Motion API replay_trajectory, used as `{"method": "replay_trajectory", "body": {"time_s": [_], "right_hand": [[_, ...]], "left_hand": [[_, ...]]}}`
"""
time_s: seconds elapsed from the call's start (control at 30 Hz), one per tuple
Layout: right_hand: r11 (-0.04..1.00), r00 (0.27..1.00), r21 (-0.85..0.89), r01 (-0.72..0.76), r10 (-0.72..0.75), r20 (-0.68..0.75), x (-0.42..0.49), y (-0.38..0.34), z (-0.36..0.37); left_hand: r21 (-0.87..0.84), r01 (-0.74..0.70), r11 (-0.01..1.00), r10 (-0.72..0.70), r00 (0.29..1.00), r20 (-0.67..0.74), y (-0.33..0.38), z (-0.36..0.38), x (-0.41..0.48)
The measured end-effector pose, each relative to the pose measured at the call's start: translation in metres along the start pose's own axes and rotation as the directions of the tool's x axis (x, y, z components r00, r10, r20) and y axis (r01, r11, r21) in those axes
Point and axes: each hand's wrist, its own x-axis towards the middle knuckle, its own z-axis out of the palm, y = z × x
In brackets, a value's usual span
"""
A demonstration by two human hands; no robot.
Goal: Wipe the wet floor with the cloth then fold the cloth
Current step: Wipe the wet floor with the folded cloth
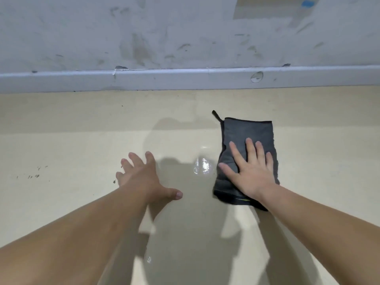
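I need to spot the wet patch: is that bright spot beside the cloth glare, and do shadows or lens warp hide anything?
Head view: yes, the bright spot is lamp glare on the glossy floor, left of the grey cloth; soft shadows of the head and arms darken the middle between the left hand and right hand; the skirting board bows slightly from the wide lens; focus is mildly soft throughout.

The scene was evenly and fairly brightly lit from above and behind the person. Soft double shadows of the arms and head fell forward across the cream floor (61, 128). A white glare patch (202, 164) shone on the wet sheen. The baseboard (185, 78) bowed from wide-angle distortion; detail was slightly soft throughout.
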Motion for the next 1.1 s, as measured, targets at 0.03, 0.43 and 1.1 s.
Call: {"method": "replay_trajectory", "body": {"time_s": [0.03, 0.43, 1.1], "right_hand": [[0.998, 0.998, -0.022, 0.062, -0.062, 0.019, -0.014, -0.002, 0.004], [0.965, 0.951, -0.087, 0.249, -0.227, 0.208, -0.014, 0.134, -0.027], [0.969, 0.983, 0.162, -0.185, 0.180, 0.044, 0.097, 0.144, -0.069]], "left_hand": [[0.045, -0.025, 0.999, 0.026, 0.999, -0.022, 0.006, -0.005, -0.002], [0.129, -0.395, 0.910, 0.391, 0.919, 0.053, 0.157, -0.003, -0.028], [0.210, -0.308, 0.928, 0.258, 0.937, 0.236, 0.163, -0.059, -0.044]]}}
